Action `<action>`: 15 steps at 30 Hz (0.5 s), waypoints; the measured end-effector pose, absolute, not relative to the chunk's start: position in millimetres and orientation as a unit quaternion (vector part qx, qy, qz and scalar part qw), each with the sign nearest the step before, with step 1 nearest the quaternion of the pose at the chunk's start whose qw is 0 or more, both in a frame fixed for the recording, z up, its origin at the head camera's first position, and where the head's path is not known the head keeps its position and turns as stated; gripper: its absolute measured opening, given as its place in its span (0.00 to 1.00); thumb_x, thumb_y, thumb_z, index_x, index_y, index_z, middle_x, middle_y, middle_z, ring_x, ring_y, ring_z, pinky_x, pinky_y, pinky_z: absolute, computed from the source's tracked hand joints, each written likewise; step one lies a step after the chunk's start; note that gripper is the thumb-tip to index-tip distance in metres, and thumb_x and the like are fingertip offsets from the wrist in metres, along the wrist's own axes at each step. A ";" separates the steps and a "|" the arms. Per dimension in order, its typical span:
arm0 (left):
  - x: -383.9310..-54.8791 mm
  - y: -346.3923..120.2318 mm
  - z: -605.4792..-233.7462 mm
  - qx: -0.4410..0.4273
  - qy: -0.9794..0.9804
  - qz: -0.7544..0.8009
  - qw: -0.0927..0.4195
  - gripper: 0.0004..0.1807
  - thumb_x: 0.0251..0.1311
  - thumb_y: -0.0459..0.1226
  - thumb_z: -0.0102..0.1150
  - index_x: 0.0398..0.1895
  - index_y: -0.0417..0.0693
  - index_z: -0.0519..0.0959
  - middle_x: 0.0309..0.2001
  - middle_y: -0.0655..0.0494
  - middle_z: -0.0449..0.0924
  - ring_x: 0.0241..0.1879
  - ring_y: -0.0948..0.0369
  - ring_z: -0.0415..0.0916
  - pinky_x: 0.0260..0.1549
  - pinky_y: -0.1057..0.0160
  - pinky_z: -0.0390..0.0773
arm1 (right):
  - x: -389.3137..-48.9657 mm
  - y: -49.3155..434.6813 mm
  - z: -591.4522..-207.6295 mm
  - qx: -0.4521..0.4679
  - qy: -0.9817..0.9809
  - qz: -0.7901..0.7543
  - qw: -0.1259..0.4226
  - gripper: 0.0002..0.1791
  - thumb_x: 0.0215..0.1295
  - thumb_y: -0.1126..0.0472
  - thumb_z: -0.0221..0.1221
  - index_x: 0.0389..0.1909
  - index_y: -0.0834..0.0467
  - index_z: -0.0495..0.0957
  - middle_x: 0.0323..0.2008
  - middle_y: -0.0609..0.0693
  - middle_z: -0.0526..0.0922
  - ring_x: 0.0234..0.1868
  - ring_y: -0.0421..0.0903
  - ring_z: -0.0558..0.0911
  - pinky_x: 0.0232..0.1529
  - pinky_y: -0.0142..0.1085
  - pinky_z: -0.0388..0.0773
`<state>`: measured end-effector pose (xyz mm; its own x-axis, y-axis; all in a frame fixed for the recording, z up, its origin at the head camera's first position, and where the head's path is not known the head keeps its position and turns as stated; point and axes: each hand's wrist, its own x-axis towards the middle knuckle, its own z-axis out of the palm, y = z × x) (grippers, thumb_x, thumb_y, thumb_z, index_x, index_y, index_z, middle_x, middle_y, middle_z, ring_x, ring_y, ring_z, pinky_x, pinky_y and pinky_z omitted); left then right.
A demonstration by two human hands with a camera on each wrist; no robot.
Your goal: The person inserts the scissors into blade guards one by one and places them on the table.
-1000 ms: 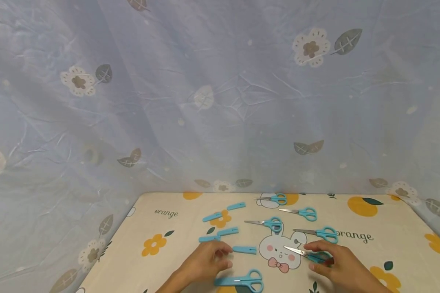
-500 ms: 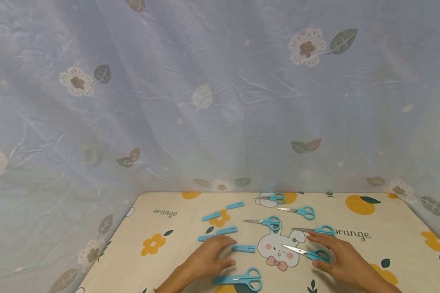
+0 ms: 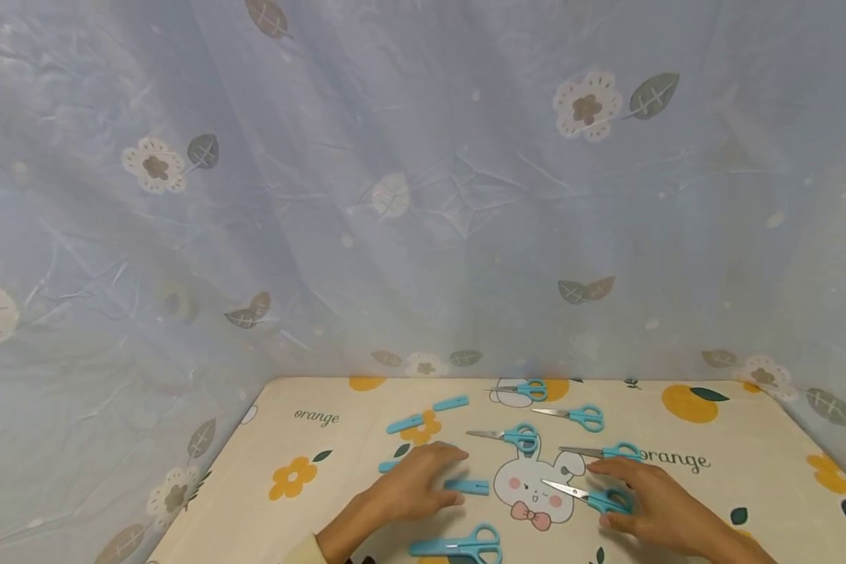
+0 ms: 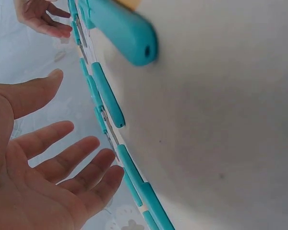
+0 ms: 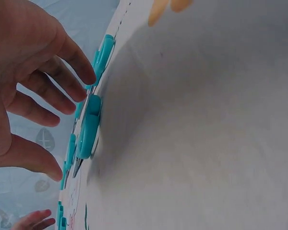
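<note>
In the head view my left hand (image 3: 416,486) hovers with spread fingers over several blue blade covers. Its thumb is beside one blue cover (image 3: 468,487), and the hand hides another. The left wrist view shows the left palm (image 4: 43,177) bare. My right hand (image 3: 652,501) is around the handles of uncovered blue-handled scissors (image 3: 594,499), thumb and fingers apart and holding nothing. Those handles (image 5: 89,127) lie beside the fingertips in the right wrist view. Closer to the front lie scissors with a cover on their blades (image 3: 447,546).
More uncovered scissors lie behind: one pair (image 3: 595,452) by the right fingertips, others (image 3: 511,437) farther back. Blue covers (image 3: 405,424) lie on the left side of the patterned tablecloth (image 3: 240,478). A pale flowered curtain (image 3: 423,258) stands behind the table.
My left hand has lifted a little away from the front, and its fingers have straightened. The right thumb and fingers have spread wider around the scissors handles. The scissors and covers lie as before.
</note>
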<state>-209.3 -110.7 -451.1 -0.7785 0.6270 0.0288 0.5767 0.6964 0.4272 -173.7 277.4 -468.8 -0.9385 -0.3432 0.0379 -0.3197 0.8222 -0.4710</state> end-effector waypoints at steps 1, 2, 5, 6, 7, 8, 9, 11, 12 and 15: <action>-211.0 -109.1 -450.5 0.329 0.918 0.210 0.061 0.31 0.68 0.45 0.74 0.72 0.49 0.78 0.70 0.53 0.80 0.72 0.52 0.76 0.72 0.51 0.75 | -175.0 277.9 -468.5 -0.173 0.953 -0.246 0.032 0.39 0.51 0.45 0.82 0.64 0.57 0.83 0.62 0.55 0.87 0.64 0.64 0.83 0.63 0.61 0.80; -212.5 -107.8 -450.4 0.329 0.918 0.211 0.064 0.31 0.67 0.44 0.75 0.71 0.49 0.78 0.69 0.54 0.81 0.71 0.53 0.76 0.71 0.53 0.76 | -175.8 278.5 -468.8 -0.177 0.952 -0.247 0.035 0.39 0.51 0.46 0.83 0.63 0.57 0.83 0.61 0.54 0.87 0.62 0.62 0.84 0.61 0.57 0.83; -216.7 -104.9 -450.3 0.328 0.919 0.206 0.073 0.31 0.65 0.44 0.76 0.71 0.50 0.79 0.68 0.56 0.82 0.69 0.56 0.78 0.69 0.55 0.78 | -177.3 279.6 -469.7 -0.187 0.950 -0.247 0.041 0.37 0.51 0.47 0.83 0.61 0.56 0.84 0.59 0.52 0.88 0.57 0.58 0.86 0.54 0.48 0.87; -218.2 -104.1 -450.5 0.329 0.919 0.204 0.074 0.31 0.64 0.44 0.77 0.70 0.50 0.80 0.67 0.57 0.83 0.68 0.57 0.79 0.68 0.56 0.79 | -177.9 279.5 -470.0 -0.184 0.950 -0.247 0.044 0.37 0.51 0.47 0.83 0.61 0.56 0.85 0.58 0.51 0.88 0.56 0.57 0.86 0.53 0.46 0.88; -219.7 -103.3 -450.9 0.331 0.919 0.203 0.076 0.31 0.64 0.43 0.77 0.70 0.50 0.80 0.67 0.58 0.83 0.67 0.58 0.79 0.66 0.58 0.80 | -178.1 278.9 -470.2 -0.181 0.951 -0.245 0.046 0.37 0.50 0.47 0.83 0.61 0.55 0.85 0.58 0.50 0.88 0.56 0.56 0.86 0.54 0.46 0.88; -221.2 -102.5 -451.2 0.332 0.918 0.202 0.079 0.31 0.64 0.43 0.78 0.69 0.50 0.80 0.66 0.58 0.84 0.65 0.59 0.80 0.65 0.60 0.81 | -178.5 278.1 -470.3 -0.178 0.952 -0.244 0.048 0.37 0.49 0.47 0.84 0.60 0.55 0.85 0.57 0.49 0.88 0.56 0.56 0.87 0.54 0.46 0.87; -222.8 -101.7 -451.6 0.334 0.918 0.200 0.081 0.31 0.63 0.43 0.78 0.69 0.50 0.81 0.64 0.59 0.85 0.64 0.61 0.81 0.63 0.61 0.81 | -179.0 277.1 -470.2 -0.171 0.953 -0.245 0.052 0.37 0.49 0.47 0.84 0.60 0.54 0.85 0.57 0.49 0.89 0.56 0.55 0.86 0.57 0.49 0.86; -226.1 -99.8 -453.3 0.340 0.916 0.194 0.083 0.30 0.63 0.42 0.78 0.68 0.49 0.82 0.62 0.59 0.86 0.59 0.64 0.83 0.59 0.65 0.82 | -179.5 275.0 -470.2 -0.155 0.955 -0.244 0.062 0.38 0.47 0.47 0.85 0.61 0.54 0.85 0.58 0.48 0.89 0.60 0.58 0.85 0.63 0.57 0.82; -227.4 -98.9 -454.0 0.341 0.916 0.192 0.087 0.30 0.63 0.42 0.78 0.68 0.50 0.82 0.60 0.59 0.87 0.58 0.65 0.83 0.58 0.66 0.82 | -179.9 274.1 -470.1 -0.149 0.956 -0.244 0.067 0.39 0.46 0.47 0.85 0.61 0.54 0.85 0.58 0.49 0.89 0.61 0.59 0.84 0.66 0.60 0.79; -232.0 -96.5 -456.4 0.347 0.916 0.182 0.091 0.29 0.62 0.41 0.79 0.66 0.50 0.83 0.57 0.60 0.88 0.54 0.68 0.82 0.56 0.68 0.81 | -181.0 272.0 -469.0 -0.143 0.956 -0.243 0.076 0.40 0.45 0.49 0.85 0.61 0.55 0.85 0.57 0.50 0.89 0.64 0.62 0.83 0.68 0.65 0.75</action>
